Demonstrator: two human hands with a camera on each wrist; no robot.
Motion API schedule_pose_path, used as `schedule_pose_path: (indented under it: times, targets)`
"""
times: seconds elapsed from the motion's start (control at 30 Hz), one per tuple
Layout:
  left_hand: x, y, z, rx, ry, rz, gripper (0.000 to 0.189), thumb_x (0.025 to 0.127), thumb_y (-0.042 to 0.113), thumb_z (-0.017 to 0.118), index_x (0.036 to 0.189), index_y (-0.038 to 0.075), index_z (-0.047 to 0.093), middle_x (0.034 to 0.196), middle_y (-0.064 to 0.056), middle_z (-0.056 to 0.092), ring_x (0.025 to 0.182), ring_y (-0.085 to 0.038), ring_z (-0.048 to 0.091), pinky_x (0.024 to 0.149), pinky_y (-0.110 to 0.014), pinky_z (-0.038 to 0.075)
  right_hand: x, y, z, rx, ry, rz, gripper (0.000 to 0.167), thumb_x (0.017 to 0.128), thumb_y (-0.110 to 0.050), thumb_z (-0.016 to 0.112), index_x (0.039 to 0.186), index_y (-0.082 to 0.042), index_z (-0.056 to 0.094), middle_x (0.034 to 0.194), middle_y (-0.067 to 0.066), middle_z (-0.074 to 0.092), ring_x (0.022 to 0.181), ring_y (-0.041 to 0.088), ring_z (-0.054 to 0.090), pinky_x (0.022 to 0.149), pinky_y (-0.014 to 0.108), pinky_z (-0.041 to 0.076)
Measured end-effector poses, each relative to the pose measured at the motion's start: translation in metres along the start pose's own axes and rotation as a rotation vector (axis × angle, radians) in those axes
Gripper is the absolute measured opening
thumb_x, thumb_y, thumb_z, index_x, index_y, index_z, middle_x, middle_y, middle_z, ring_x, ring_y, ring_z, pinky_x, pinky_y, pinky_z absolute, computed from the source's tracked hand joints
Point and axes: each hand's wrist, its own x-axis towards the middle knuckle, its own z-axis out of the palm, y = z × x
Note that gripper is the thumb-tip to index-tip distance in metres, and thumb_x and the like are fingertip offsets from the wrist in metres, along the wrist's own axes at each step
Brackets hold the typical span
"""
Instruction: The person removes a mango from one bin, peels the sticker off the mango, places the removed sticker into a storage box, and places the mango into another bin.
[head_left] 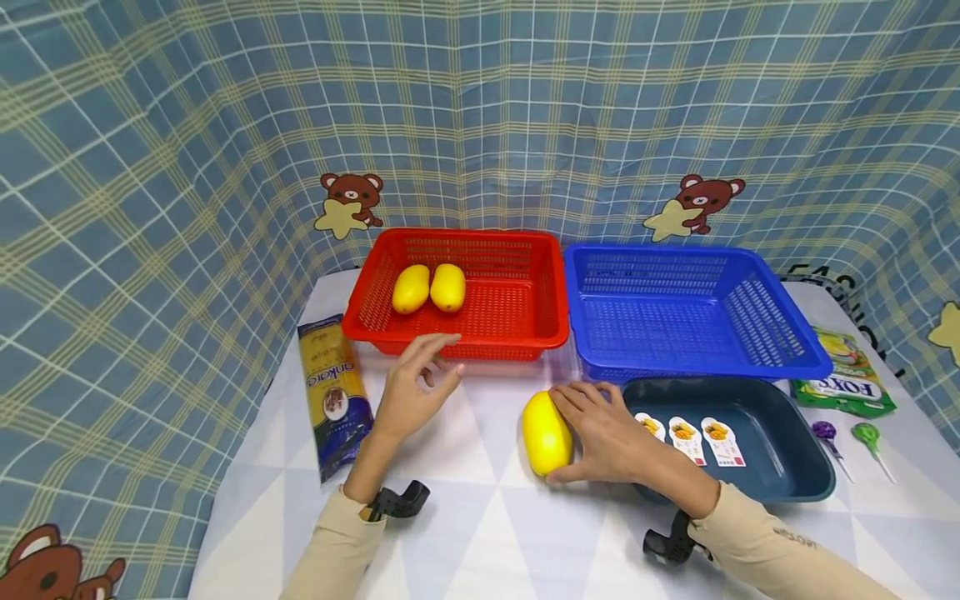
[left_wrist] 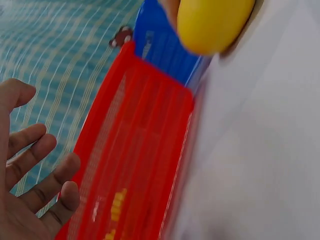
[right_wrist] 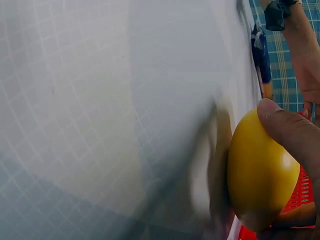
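My right hand (head_left: pixel 607 429) grips a yellow mango (head_left: pixel 546 433) close over the white cloth, in front of the two baskets. In the right wrist view the thumb (right_wrist: pixel 287 122) lies along one end of the mango (right_wrist: pixel 260 170), and fingers curl round the other end. My left hand (head_left: pixel 416 383) holds nothing; its fingers are loosely bent near the front edge of the red basket (head_left: pixel 457 346). In the left wrist view its fingers (left_wrist: pixel 52 182) are spread apart. Two more yellow mangoes (head_left: pixel 411 289) lie side by side in the left part of the red basket.
A blue basket (head_left: pixel 697 367) stands right of the red one. Before it, a dark tray (head_left: pixel 780 442) holds cards with fruit pictures (head_left: pixel 722 442). Farther right lie a green Fox's bag (head_left: pixel 847 383) and two lollipops (head_left: pixel 866 433). An Ankara packet (head_left: pixel 333 400) lies at the left.
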Motion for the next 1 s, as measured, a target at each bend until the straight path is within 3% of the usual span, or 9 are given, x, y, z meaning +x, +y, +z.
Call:
schedule_pose_path:
  times: [0.17,0.27,0.37,0.53,0.73,0.87,1.0]
  targets:
    - [0.001,-0.004,-0.021,0.027,0.086,-0.05,0.04,0.091,0.014,0.074,0.131,0.011,0.066,0.124,-0.004,0.062,0.08,-0.024,0.061,0.064,-0.041,0.052,-0.001,0.001,0.001,-0.001,0.009,-0.009,0.115,0.064,-0.073,0.079,0.147,0.001,0.047,0.146,0.015,0.051,0.133,0.035,0.041,0.106,0.062,0.025]
    - [0.005,0.007,-0.034,0.037,0.144,-0.046,0.037,0.09,0.005,0.073,0.127,0.004,0.067,0.121,-0.013,0.062,0.077,-0.027,0.06,0.062,-0.031,0.049,-0.001,0.001,0.002,-0.002,0.011,-0.008,0.116,0.064,-0.073,0.079,0.147,0.001,0.046,0.145,0.014,0.051,0.133,0.035,0.041,0.106,0.061,0.025]
    - [0.009,0.004,-0.044,0.048,0.201,-0.028,0.037,0.087,-0.003,0.073,0.123,-0.002,0.067,0.119,-0.021,0.063,0.074,-0.03,0.059,0.059,-0.023,0.046,-0.001,-0.001,0.001,0.009,0.007,-0.001,0.116,0.063,-0.073,0.079,0.147,0.001,0.046,0.145,0.014,0.051,0.132,0.035,0.041,0.106,0.062,0.025]
    - [0.012,-0.027,-0.059,0.095,0.286,-0.073,0.039,0.088,0.004,0.075,0.126,0.005,0.068,0.121,-0.011,0.063,0.074,-0.02,0.057,0.057,-0.019,0.044,-0.001,-0.002,-0.001,0.006,0.003,0.003,0.117,0.064,-0.073,0.079,0.147,0.001,0.046,0.145,0.015,0.051,0.132,0.035,0.041,0.106,0.063,0.025]
    - [0.014,-0.037,-0.078,0.109,0.331,-0.131,0.038,0.09,0.013,0.074,0.128,0.009,0.068,0.123,-0.007,0.063,0.073,-0.02,0.057,0.061,-0.016,0.046,-0.001,-0.001,0.0,-0.01,0.019,-0.003,0.117,0.064,-0.075,0.078,0.147,0.001,0.046,0.145,0.015,0.052,0.132,0.036,0.042,0.105,0.062,0.025]
    - [0.016,-0.045,-0.088,0.219,0.35,-0.167,0.04,0.091,0.021,0.073,0.13,0.013,0.068,0.126,-0.004,0.063,0.073,-0.018,0.058,0.062,-0.016,0.047,-0.001,-0.001,0.002,-0.017,0.028,-0.004,0.117,0.064,-0.075,0.078,0.147,0.001,0.047,0.145,0.015,0.052,0.132,0.036,0.042,0.106,0.061,0.025]
    - [0.016,-0.055,-0.094,0.299,0.358,-0.224,0.045,0.091,0.029,0.073,0.133,0.017,0.066,0.13,-0.001,0.062,0.07,-0.016,0.058,0.064,-0.023,0.048,-0.002,-0.001,0.004,-0.014,0.033,0.001,0.118,0.062,-0.075,0.078,0.146,0.001,0.047,0.145,0.014,0.052,0.132,0.036,0.042,0.106,0.061,0.024]
